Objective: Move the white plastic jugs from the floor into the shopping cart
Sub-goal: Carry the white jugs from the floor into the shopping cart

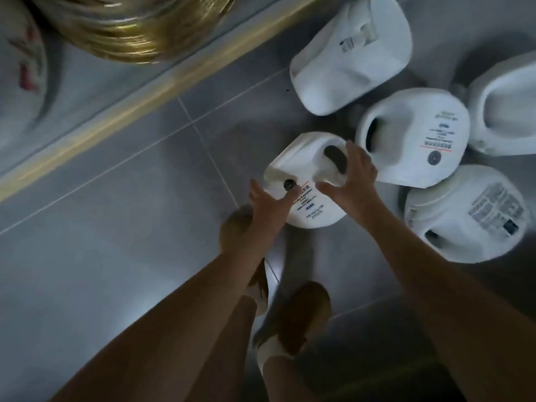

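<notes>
Several white plastic jugs lie on the grey tiled floor. The nearest jug (301,172), with a printed label and a dark handle hole, lies between my hands. My left hand (268,206) reaches to its lower left edge, fingers straight and spread. At its handle end is my right hand (352,178), thumb and fingers spread wide around the handle, not closed. Other jugs lie at the top right (348,56), the middle right (417,137), the far right (504,111) and the lower right (464,213). No shopping cart is visible.
A gold-coloured strip (121,111) runs diagonally across the upper left, with a gold ribbed object (130,27) above it. My feet in brown slippers (301,314) stand just below the nearest jug.
</notes>
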### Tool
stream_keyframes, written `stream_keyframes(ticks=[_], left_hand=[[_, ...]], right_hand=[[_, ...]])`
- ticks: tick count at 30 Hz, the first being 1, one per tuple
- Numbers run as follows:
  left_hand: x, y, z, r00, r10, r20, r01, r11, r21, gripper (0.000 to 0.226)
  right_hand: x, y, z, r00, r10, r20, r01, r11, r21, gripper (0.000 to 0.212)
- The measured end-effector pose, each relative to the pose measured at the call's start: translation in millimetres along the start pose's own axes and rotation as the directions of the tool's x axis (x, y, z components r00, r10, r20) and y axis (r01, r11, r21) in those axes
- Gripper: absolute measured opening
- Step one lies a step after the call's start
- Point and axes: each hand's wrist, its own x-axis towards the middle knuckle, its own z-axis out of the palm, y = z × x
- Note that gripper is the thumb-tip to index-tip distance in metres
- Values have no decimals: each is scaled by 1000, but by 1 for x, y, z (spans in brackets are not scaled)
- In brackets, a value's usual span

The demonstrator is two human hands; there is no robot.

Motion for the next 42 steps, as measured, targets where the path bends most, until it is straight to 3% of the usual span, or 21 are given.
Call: stream_keyframes(ticks=[8,14,17,20,26,34,38,42], left_hand=[[38,-23,5,998,58,33,-54,992,-110,107],[44,-14,-17,985,159,60,-163,984,67,110],[52,-13,-27,981,156,112,-170,977,126,108],[59,-17,-32,978,115,171,-136,984,112,129],[72,-31,-20,969,199,148,-189,979,-78,90],[52,-32,-29,955,228,187,-202,968,-149,90],[12,-20,-51,946,256,199,-222,959,-178,90],[-51,11,-87,939,286,192,-253,951,-179,76]], right_hand=[[20,11,15,998,-56,-18,54,992,-114,113],[5,9,27,965,240,108,-243,970,19,121],[1,10,35,973,207,104,-220,967,126,122],[5,14,38,983,143,116,-161,973,165,129],[15,30,39,985,126,121,-154,954,259,127],[-1,19,28,992,83,96,-106,958,266,119],[-34,-13,5,991,81,106,-107,957,269,123],[-81,-63,-36,992,75,103,-101,955,278,123]])
